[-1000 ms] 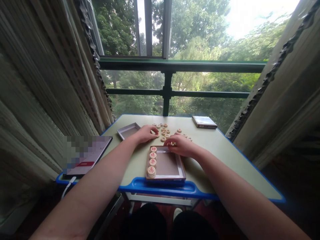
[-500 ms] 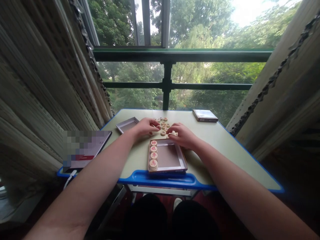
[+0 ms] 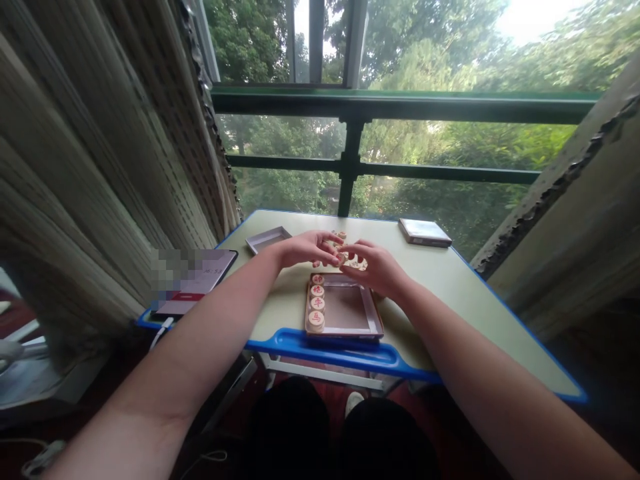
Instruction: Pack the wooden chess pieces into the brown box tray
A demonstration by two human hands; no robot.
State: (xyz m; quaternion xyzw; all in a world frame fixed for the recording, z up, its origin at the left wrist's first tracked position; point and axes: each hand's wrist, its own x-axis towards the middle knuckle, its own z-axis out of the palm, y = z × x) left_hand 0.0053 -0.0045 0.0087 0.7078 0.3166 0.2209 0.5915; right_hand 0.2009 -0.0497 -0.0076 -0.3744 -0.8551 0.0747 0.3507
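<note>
My left hand (image 3: 311,249) and my right hand (image 3: 374,265) meet above the desk beyond an open box. Between their fingertips is a round pale xiangqi piece (image 3: 341,259) with red marking; the fingers of both hands close on it, partly covering it. More xiangqi pieces lie loose on the desk behind and under the hands, mostly hidden. The shallow box (image 3: 379,325) stands nearest me. Along its left side sits a column of pieces with red characters, the nearest a red-marked piece (image 3: 316,321) that looks stacked. The rest of the box floor is bare.
A grey box lid (image 3: 269,238) lies at the back left of the desk (image 3: 450,313). A tablet (image 3: 197,283) with a white cable rests at the left edge. A flat case (image 3: 425,233) lies back right. A blue pencil trough (image 3: 335,350) runs along the front edge.
My left hand has moved right with its piece, and my right hand has come up to meet it over the loose pieces. The camera view has shifted slightly.
</note>
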